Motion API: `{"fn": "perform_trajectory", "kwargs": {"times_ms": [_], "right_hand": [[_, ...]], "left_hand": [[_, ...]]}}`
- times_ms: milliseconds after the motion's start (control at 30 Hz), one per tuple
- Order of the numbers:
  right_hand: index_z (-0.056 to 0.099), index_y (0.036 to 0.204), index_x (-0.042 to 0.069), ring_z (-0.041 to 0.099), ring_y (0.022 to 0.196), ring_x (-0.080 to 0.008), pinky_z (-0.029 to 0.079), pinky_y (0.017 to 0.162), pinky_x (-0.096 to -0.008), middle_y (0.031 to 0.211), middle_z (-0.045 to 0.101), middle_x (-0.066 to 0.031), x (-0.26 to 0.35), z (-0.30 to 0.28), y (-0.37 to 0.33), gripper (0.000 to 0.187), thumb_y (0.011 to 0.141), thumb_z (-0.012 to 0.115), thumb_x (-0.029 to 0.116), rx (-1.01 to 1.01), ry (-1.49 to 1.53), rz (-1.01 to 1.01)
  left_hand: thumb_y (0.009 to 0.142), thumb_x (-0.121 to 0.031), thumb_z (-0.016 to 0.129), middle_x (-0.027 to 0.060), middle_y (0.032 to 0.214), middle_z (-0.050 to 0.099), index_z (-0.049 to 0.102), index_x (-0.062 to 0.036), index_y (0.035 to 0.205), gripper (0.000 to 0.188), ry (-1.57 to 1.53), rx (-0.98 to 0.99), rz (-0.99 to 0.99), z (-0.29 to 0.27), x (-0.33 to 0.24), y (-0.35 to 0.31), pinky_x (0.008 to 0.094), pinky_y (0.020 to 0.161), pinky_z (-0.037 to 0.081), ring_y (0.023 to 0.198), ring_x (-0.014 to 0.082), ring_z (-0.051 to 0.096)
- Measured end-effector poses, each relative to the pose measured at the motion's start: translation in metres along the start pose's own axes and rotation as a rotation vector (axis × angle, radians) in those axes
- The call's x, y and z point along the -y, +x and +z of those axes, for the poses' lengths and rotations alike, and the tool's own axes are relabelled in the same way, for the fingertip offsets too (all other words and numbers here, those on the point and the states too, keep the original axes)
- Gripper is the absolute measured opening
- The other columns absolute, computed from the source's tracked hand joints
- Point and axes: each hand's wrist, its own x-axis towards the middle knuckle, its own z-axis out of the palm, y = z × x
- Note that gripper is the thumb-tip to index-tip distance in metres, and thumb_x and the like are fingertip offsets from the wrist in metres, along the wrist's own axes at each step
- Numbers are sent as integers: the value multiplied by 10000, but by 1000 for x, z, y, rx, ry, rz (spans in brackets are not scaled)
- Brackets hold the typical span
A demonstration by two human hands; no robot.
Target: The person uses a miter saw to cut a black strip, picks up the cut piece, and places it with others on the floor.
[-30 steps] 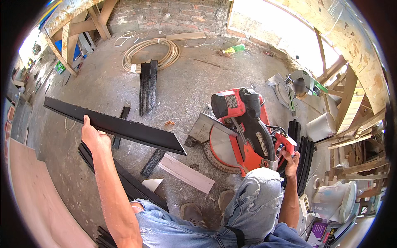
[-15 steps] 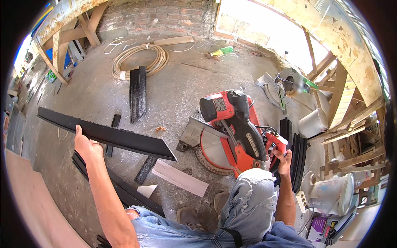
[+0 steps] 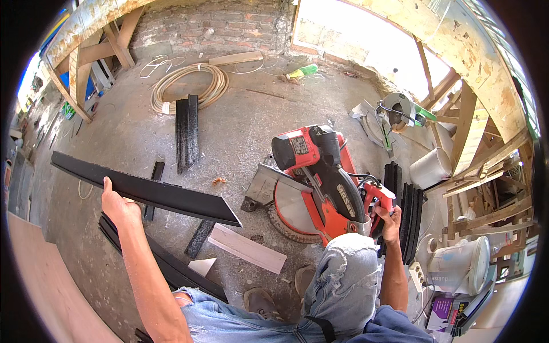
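My left hand [image 3: 122, 207] is closed around a long black trim strip [image 3: 154, 191], held up off the floor at the left. The strip's right end is cut at a slant and hangs short of the saw. My right hand [image 3: 389, 222] grips the red handle of a red and black miter saw [image 3: 331, 188], which stands on the floor before my right knee. The saw's fence [image 3: 264, 182] shows to the left of its blade guard, with no strip against it.
White board offcuts [image 3: 247, 247] and black strips [image 3: 166, 266] lie near my feet. More black strips [image 3: 187, 134] lie beyond, near a coiled hose [image 3: 191, 86]. At the right are a second, green miter saw [image 3: 394, 117], white buckets [image 3: 430, 168] and a power strip [image 3: 418, 276].
The black strip in my left hand has shifted very slightly left and down. My right hand stays on the saw handle; the whole view has moved a little.
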Motion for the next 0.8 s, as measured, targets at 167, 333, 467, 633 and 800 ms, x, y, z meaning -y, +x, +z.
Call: {"fn": "perform_trajectory", "kwargs": {"times_ms": [167,333,467,633,800], "right_hand": [[606,874,-9,597,508,-138,481,475,-265,680,621,-67,-2,0,1,173,877,693,141,7,1,-9],[603,868,-9,592,499,-144,479,470,-271,677,621,-74,1,3,0,175,876,693,140,-14,8,-17],[602,871,-8,590,494,-150,479,466,-275,679,623,-78,0,1,0,174,877,692,140,-8,-12,-22],[603,883,-5,590,493,-151,479,464,-277,684,626,-79,-2,1,0,173,877,691,143,-5,-19,-12],[605,884,-4,593,489,-154,479,460,-275,686,626,-80,0,2,0,166,880,684,143,-13,-29,-25]], "left_hand": [[983,-216,632,110,1043,659,592,83,1162,351,6,12,15,0,-1,0,333,832,559,889,209,658],[983,-218,635,110,1048,660,598,87,1159,354,16,-3,23,3,-2,-3,326,809,562,875,199,656],[984,-213,634,109,1045,661,600,88,1160,351,20,-6,34,3,1,-5,321,794,562,865,196,654],[984,-201,633,111,1056,658,596,89,1161,342,26,15,57,3,-1,-4,329,794,563,869,195,654],[975,-195,647,122,1065,654,587,84,1155,337,21,22,76,3,1,-3,341,794,565,879,204,654]]}}
